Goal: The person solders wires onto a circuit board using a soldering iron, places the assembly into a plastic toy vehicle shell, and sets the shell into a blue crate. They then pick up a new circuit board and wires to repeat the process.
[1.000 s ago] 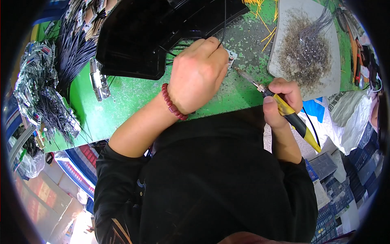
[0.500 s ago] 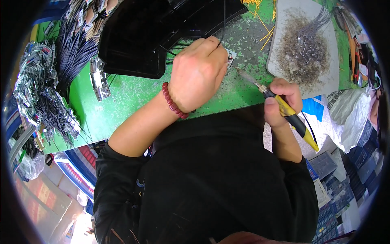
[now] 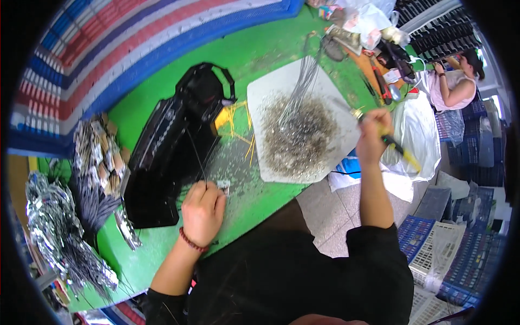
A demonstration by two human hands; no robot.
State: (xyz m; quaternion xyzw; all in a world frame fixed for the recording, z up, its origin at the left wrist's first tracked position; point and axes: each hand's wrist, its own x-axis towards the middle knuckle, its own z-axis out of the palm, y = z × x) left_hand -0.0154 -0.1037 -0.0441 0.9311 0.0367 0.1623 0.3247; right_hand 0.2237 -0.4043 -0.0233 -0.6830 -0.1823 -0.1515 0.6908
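Observation:
My left hand [image 3: 203, 214], a dark red bead bracelet on its wrist, is closed on a thin black wire [image 3: 196, 151] near the table's front edge. The wire runs up across a black plastic housing [image 3: 149, 200] lying hollow side toward me. Beside my fingertips lies a small white circuit board [image 3: 223, 187]; whether my fingers touch it I cannot tell. My right hand [image 3: 372, 138] grips a yellow and black soldering iron [image 3: 410, 158]. Its blurred metal tip points left over the edge of a pale board [image 3: 271, 165] covered with grey-brown residue and a bundle of thin solder-like wires [image 3: 303, 89].
Yellow wires [image 3: 250, 149] lie between housing and board. Foil-wrapped parts with dark cables [image 3: 59, 233] crowd the left of the green table [image 3: 260, 197]. Pliers [image 3: 382, 84] and bags stand far right. Plastic crates [image 3: 439, 249] sit on the floor; another person [image 3: 455, 86] works beyond.
The view has swung to the right and shows more of the table. My right hand has carried the soldering iron from beside my left hand to the pale board. My left hand stays near the housing.

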